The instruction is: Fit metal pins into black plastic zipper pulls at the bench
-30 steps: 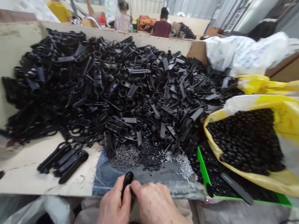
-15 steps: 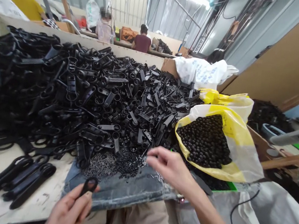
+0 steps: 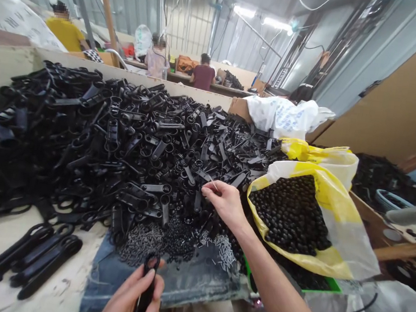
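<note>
My left hand (image 3: pixel 139 293) is closed around a long black plastic handle with a ring-shaped end (image 3: pixel 146 289), held upright at the front edge of the work surface. Over the big heap of black plastic parts (image 3: pixel 119 141), my right hand (image 3: pixel 225 203) has thumb and fingers pinched together. A thin pale sliver shows at those fingertips; whether it is held or lies behind them is unclear. Between the hands are small grey metal pieces (image 3: pixel 141 242), tiny black pieces (image 3: pixel 179 245) and silver pins (image 3: pixel 225 253), lying on a blue cloth (image 3: pixel 186 279).
Several black handles (image 3: pixel 36 261) lie side by side at the left front. On the right, a yellow and white bag (image 3: pixel 356 238) holds many black balls (image 3: pixel 292 210) above a green tray (image 3: pixel 332 285). A white bag (image 3: pixel 276 113) sits behind. People work at the far bench.
My right hand has moved forward from beside the silver pins to above the heap, uncovering the pins. The left hand has turned its handle more upright and shifted right. The camera view has tilted up.
</note>
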Demonstrator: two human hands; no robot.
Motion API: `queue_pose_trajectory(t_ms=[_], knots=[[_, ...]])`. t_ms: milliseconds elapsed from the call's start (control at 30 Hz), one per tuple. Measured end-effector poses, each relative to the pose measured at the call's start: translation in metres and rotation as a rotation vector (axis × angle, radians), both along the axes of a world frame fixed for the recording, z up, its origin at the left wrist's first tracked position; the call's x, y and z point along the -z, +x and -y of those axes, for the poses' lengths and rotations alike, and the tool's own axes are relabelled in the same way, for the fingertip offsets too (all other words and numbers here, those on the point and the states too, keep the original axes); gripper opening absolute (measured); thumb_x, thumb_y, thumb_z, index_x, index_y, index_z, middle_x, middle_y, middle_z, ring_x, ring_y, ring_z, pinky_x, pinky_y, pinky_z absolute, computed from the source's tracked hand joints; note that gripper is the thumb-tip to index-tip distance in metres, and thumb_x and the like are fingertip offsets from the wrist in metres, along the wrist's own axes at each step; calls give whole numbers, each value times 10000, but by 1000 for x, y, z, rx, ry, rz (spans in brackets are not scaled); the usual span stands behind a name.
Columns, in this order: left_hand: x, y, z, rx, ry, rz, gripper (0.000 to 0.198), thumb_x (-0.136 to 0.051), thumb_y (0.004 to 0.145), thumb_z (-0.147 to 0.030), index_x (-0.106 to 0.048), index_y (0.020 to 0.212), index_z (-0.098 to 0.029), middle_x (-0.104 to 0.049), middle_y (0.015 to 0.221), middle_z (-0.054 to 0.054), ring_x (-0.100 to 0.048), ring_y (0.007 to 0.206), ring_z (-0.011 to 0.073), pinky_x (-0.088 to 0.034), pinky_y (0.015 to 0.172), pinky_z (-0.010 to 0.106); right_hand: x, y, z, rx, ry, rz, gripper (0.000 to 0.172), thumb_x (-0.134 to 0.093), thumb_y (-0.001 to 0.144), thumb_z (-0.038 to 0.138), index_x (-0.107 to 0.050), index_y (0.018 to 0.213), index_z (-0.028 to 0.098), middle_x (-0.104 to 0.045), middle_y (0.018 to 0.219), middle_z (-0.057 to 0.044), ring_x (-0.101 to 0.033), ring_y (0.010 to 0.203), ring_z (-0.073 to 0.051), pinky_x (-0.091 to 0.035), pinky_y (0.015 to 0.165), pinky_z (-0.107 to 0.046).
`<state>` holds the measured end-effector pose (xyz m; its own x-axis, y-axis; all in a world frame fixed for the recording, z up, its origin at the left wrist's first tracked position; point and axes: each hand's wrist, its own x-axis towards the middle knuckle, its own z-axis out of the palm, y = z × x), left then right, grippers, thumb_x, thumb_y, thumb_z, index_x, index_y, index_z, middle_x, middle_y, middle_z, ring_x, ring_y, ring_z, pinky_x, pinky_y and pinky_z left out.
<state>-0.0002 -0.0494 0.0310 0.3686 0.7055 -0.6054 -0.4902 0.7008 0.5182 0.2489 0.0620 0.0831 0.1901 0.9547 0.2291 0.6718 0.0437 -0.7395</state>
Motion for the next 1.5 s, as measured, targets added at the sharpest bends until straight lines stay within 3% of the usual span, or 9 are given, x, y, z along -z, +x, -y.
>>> queue_pose_trajectory(t_ms=[100, 233, 400, 533, 633, 767, 933, 1300, 1500], knots=[[-8, 12, -7, -58, 3, 68, 577, -966, 631, -443, -725, 1069, -155, -658, 757, -3, -496, 537, 63, -367, 501, 193, 9, -17, 36, 16, 74, -180, 291, -600, 960, 403, -740, 960, 148, -775, 875, -63, -693, 756, -177, -535, 701, -261], [-15, 25, -13, -150, 15, 44, 528, -931, 709, -375, -696, 1134, -166, -704, 909, 46, -575, 646, 96, -443, 530, 197, 35, -60, 98, -9, 53, -548, 261, -715, 898, 416, -739, 833, 165, -740, 732, -38, -658, 646, -166, -514, 609, -248], [-12, 14, -14, -245, 131, -125, 554, -952, 645, -256, -663, 1115, -212, -626, 833, -51, -562, 616, 63, -495, 584, 180, 53, -80, 139, -93, 38, -466, 174, -710, 907, 351, -754, 875, 185, -738, 782, -27, -570, 565, -124, -465, 531, -217], [-18, 7, -8, -321, 243, -278, 631, -972, 592, -328, -620, 1104, -220, -613, 836, -74, -558, 584, 55, -477, 585, 187, 46, -71, 139, -348, 164, -147, 285, -670, 949, 209, -714, 1231, 214, -753, 1088, -72, -636, 619, -114, -529, 564, -212], [-24, 7, -2, -299, 215, -241, 656, -976, 570, -363, -623, 1100, -204, -623, 840, -61, -555, 595, 71, -478, 623, 226, 41, -69, 135, -463, 312, 48, 270, -599, 1009, 156, -724, 1242, 211, -770, 1060, -79, -750, 818, -161, -597, 694, -223], [-25, 2, 6, -254, 158, -118, 593, -914, 671, -378, -658, 1183, -224, -696, 977, -8, -640, 859, 151, -491, 807, 277, 37, -73, 138, -411, 366, -1, 237, -624, 1005, 154, -739, 1204, 214, -785, 998, -67, -768, 818, -159, -621, 708, -205], [-20, -2, 15, -221, 135, 81, 517, -796, 727, -311, -675, 1224, -235, -745, 1136, 40, -601, 1200, 248, -426, 1079, 374, 39, -87, 148, -319, 359, -143, 229, -678, 976, 174, -758, 1179, 246, -799, 1003, -63, -783, 817, -184, -646, 722, -234], [-18, 3, 18, -223, 101, 197, 354, -794, 847, -275, -683, 1178, -217, -722, 1119, 47, -647, 1091, 179, -484, 1009, 309, 46, -108, 150, -353, 426, -111, 224, -655, 972, 111, -738, 1159, 202, -793, 979, -71, -775, 855, -189, -647, 755, -250], [-15, 6, 21, -176, 226, -11, 320, -774, 870, -377, -698, 1126, -201, -744, 1094, 84, -662, 1097, 232, -500, 993, 352, 55, -110, 157, -302, 375, 1, 248, -616, 986, 122, -747, 1176, 212, -747, 904, -63, -751, 805, -183, -617, 706, -243]])
